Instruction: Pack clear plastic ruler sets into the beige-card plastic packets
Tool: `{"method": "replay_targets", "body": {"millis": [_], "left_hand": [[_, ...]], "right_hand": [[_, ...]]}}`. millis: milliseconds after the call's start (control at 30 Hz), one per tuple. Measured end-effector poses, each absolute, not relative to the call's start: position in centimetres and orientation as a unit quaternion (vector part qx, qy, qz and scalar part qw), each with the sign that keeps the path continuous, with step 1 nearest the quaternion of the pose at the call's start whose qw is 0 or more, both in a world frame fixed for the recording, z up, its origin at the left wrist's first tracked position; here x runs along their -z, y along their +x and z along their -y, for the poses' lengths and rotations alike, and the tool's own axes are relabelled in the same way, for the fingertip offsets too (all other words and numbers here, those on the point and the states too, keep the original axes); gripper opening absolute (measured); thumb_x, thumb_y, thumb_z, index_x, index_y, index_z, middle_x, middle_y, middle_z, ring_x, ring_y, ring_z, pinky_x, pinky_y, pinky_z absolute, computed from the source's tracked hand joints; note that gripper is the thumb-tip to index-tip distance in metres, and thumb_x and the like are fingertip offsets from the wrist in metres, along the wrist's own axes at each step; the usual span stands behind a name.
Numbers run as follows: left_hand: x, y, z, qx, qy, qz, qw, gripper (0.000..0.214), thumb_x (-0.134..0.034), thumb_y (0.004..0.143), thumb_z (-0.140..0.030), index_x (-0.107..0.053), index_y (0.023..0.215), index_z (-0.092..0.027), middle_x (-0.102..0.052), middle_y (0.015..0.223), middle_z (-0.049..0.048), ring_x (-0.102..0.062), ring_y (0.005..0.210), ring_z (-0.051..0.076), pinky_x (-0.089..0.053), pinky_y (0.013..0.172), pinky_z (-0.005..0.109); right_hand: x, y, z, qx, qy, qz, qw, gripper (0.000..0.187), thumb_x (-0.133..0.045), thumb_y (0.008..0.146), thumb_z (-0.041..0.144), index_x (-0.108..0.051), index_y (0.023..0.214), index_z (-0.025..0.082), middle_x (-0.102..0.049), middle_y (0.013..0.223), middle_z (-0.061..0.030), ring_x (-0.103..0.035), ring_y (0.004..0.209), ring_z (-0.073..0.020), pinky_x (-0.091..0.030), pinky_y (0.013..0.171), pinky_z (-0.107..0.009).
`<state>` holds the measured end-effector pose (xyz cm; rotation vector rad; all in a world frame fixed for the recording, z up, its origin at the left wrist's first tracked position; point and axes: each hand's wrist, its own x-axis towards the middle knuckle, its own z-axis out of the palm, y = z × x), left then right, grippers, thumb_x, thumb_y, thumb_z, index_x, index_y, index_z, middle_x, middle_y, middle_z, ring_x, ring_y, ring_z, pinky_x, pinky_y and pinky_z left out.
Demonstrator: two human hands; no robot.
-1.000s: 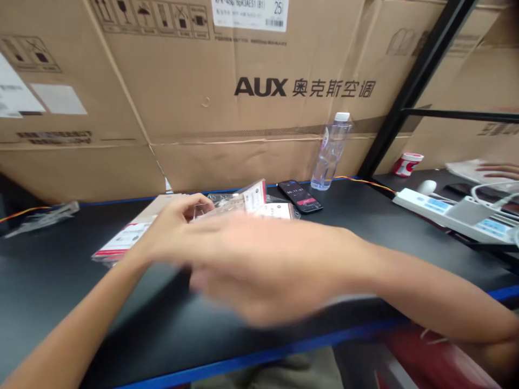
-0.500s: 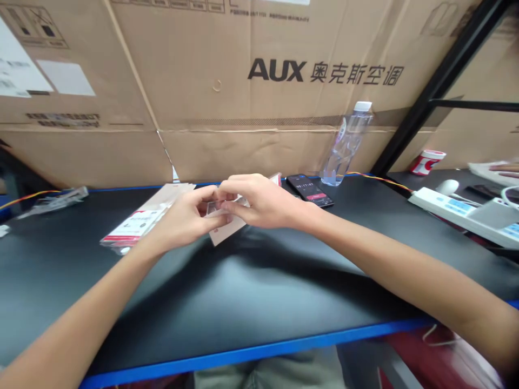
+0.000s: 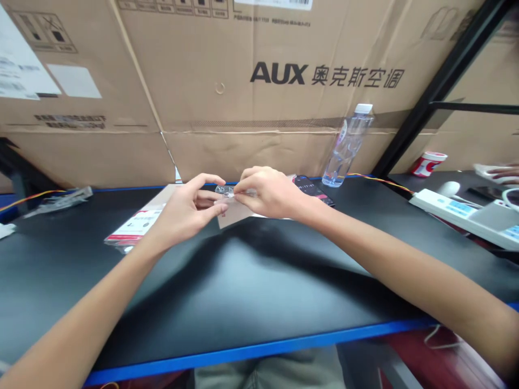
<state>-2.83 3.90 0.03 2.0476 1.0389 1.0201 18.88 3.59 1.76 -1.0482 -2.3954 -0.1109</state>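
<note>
A small clear plastic packet with a beige card [image 3: 234, 215] in it is held tilted above the far middle of the table. My right hand [image 3: 270, 189] pinches its upper edge between thumb and fingertips. At the packet's left edge, my left hand [image 3: 188, 208] has its thumb on the near face and middle fingers behind, with the index finger raised apart. Fingers partly hide the packet's top. Left of my left hand lies a flat plastic-wrapped package [image 3: 135, 221] with a white and red label. A lit phone [image 3: 312, 188] rests beyond my right wrist.
A clear water bottle [image 3: 346, 151] stands at the back against a large cardboard box [image 3: 194, 65]. To the right lie a white power strip [image 3: 446, 208] and a red-and-white tub [image 3: 430, 163]. Another person's hand [image 3: 505, 172] shows at the far right. Crumpled clear plastic [image 3: 60, 201] lies at back left.
My hands have drawn slightly apart, and my left index finger has lifted off. The packet has shifted a little up and right. My view has tilted slightly.
</note>
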Motion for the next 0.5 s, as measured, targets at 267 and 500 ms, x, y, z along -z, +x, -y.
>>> {"method": "replay_targets", "body": {"millis": [267, 500], "left_hand": [[0.42, -3.26, -4.72, -0.396, 0.779, -0.391, 0.29, 0.042, -0.074, 0.078, -0.043, -0.061, 0.111, -0.021, -0.076, 0.084, 0.0034, -0.075, 0.079, 0.023, -0.061, 0.077, 0.035], [0.51, -3.15, -4.44, -0.356, 0.824, -0.37, 0.241, 0.022, -0.072, 0.082, -0.039, -0.07, 0.096, -0.021, -0.075, 0.084, 0.0012, -0.074, 0.075, 0.02, -0.061, 0.076, 0.03]], "right_hand": [[-1.17, 19.46, -3.69, 0.065, -0.321, 0.914, 0.238, 0.028, -0.052, 0.095, 0.02, -0.07, 0.117, 0.022, -0.062, 0.123, -0.01, -0.057, 0.106, -0.0234, -0.04, 0.087, -0.036], [-0.98, 19.43, -4.36, 0.056, -0.3, 0.912, 0.273, 0.025, -0.053, 0.092, 0.017, -0.075, 0.1, 0.022, -0.067, 0.115, -0.0075, -0.057, 0.105, -0.0234, -0.039, 0.091, -0.038]]}}
